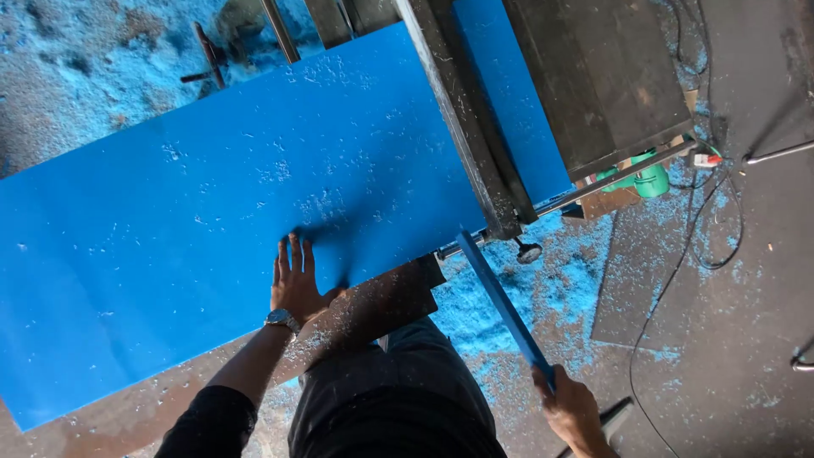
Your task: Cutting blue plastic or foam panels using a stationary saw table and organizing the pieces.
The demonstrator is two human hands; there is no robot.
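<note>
Fingers: left hand (294,284) lies flat, fingers spread, on the blue sheet (212,220); right hand (572,411) is closed around the near end of a narrow blue strip (502,307).
Strip axis: runs from 5 o'clock up to 11 o'clock, towards the saw fence (462,119).
Sheet: spreads from the left hand towards 9 and 12 o'clock.
Nearer hand: left, beside the fence.
Around: blue shavings (551,288) on the floor; green tool (644,178) and black cable (678,263) at 3 o'clock.

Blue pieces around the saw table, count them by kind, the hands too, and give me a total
Big blue sheet: 1
Narrow blue strip: 1
Hands: 2, the left hand flat on the sheet, the right hand gripping the strip's end
Total: 4
</note>
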